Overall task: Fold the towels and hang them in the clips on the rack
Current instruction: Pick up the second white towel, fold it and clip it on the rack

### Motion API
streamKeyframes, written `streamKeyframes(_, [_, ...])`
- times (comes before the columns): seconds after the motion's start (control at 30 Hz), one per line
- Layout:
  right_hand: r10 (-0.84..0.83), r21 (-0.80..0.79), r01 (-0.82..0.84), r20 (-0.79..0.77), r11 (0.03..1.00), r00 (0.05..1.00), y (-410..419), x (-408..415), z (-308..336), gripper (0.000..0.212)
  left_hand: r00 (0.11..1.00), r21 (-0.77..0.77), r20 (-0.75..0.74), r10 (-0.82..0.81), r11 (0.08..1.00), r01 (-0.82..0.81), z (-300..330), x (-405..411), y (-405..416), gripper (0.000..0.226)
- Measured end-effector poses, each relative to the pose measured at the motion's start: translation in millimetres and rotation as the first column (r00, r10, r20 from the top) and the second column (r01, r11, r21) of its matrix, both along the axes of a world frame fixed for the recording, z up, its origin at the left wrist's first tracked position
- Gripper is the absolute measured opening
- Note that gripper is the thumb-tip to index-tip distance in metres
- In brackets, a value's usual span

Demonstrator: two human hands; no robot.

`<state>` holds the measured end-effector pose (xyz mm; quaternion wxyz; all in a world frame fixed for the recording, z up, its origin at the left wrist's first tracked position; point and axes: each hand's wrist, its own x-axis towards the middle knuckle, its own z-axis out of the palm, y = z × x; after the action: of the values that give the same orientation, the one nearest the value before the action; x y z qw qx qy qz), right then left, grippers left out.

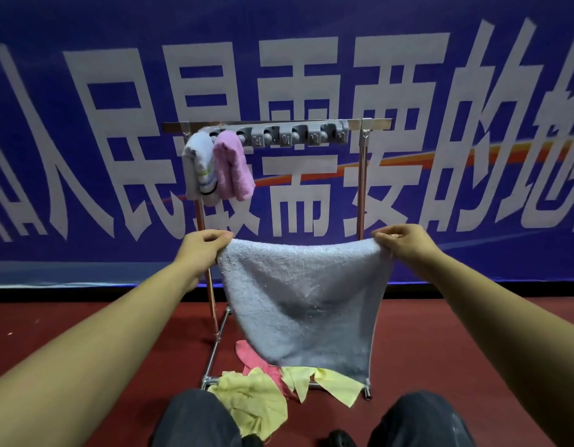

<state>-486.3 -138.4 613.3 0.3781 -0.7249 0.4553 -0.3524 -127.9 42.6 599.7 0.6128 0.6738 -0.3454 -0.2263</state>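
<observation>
A light blue towel [298, 295] hangs spread in the air in front of me. My left hand [203, 246] pinches its top left corner and my right hand [405, 241] pinches its top right corner. Behind it stands a metal rack [363, 175] with a grey clip bar [295, 133] along the top. Two folded towels hang in the bar's left clips: a pale blue striped towel [200, 166] and a pink towel [234, 166]. The clips to their right hold nothing.
On the red floor [85, 333] at the rack's foot lie loose cloths: two yellow cloths [253, 401] [330, 382] and a pink cloth [250, 353]. My knees [195, 421] are at the bottom edge. A blue banner [472, 91] covers the wall behind.
</observation>
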Motion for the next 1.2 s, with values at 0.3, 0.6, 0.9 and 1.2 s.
streamKeyframes(0.3, [0.141,0.049,-0.133,-0.263,0.990,0.954,2.7,-0.6,1.4,0.040,0.995,-0.051,0.103,0.011,0.999,-0.006,5.0,-6.4,3.3,0.015])
streamKeyframes(0.6, [0.284,0.066,-0.280,-0.354,0.958,0.891,-1.2,-7.9,4.0,0.039,0.941,0.054,0.332,-0.064,0.997,0.049,7.8,4.2,15.5,0.027])
streamKeyframes(0.9, [0.250,0.012,-0.268,-0.400,0.963,0.882,-3.5,-11.7,-0.6,0.032,0.819,0.170,0.571,-0.065,0.985,-0.040,11.0,2.0,26.2,0.027])
streamKeyframes(1.2, [0.219,-0.020,-0.255,-0.454,0.967,0.864,-2.3,-16.1,1.5,0.032,0.691,0.257,0.718,-0.087,0.955,-0.146,11.1,1.7,30.8,0.010])
